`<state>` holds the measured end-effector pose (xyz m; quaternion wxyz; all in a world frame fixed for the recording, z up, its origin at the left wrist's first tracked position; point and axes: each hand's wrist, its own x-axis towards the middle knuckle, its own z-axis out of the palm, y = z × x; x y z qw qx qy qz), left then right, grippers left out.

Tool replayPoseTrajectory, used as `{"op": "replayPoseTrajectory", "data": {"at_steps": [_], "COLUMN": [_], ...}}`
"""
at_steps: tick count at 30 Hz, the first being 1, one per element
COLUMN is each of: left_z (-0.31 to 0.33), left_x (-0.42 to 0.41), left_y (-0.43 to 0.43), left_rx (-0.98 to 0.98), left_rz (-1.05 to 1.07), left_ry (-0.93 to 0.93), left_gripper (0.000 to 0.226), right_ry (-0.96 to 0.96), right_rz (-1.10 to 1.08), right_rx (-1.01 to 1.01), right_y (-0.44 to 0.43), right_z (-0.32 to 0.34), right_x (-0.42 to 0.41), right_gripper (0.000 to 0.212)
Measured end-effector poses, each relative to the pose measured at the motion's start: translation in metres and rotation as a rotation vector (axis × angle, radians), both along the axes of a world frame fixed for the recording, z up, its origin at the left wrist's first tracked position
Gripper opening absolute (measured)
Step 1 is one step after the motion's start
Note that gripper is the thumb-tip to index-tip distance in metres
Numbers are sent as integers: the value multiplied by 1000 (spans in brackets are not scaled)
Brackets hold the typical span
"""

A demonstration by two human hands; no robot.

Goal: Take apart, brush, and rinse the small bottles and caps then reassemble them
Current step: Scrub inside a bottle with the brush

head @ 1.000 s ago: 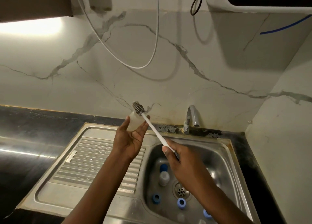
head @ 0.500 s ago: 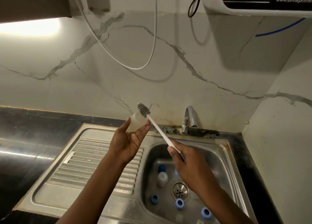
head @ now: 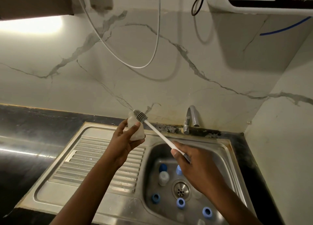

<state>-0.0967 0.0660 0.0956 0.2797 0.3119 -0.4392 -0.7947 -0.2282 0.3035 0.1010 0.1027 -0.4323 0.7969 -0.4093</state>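
Note:
My left hand grips a small translucent bottle above the sink's draining board, mouth pointing up and away. My right hand holds the white handle of a bottle brush. The brush's grey bristle head sits at the bottle's mouth, mostly outside it. In the sink basin lie another small bottle with a blue cap and several loose blue caps, such as the cap near the drain.
A steel tap stands behind the basin. The ridged draining board lies to the left, with black countertop beyond it. A white cable hangs on the marble wall, and a white appliance is mounted upper right.
The brush head has shifted slightly along the bottle's mouth, and both hands have stayed over the sink. The camera view has drifted a little.

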Motion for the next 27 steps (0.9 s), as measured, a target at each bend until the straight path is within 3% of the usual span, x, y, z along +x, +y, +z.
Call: {"op": "replayPoseTrajectory", "data": {"at_steps": [10,15,21,27], "left_z": [3,4,8,15], "left_x": [-2,-2,14,14], "left_y": [18,10,-14,-17], "left_rx": [-440,-396,-331,-514], "left_rz": [-61,36,66,56], "left_ry": [-255,-197,-122,-144], "left_gripper": [79,71,65,64], "right_ry": [70,49,12,-40], "right_rz": [-9,0,-8,-2], "right_rx": [72,65,64,44], "right_y": [-9,-6,8,7], "right_z": [10,13,-4,-4], "right_x": [-4,-3,-9,-9], "right_gripper": [53,66,44,38]}}
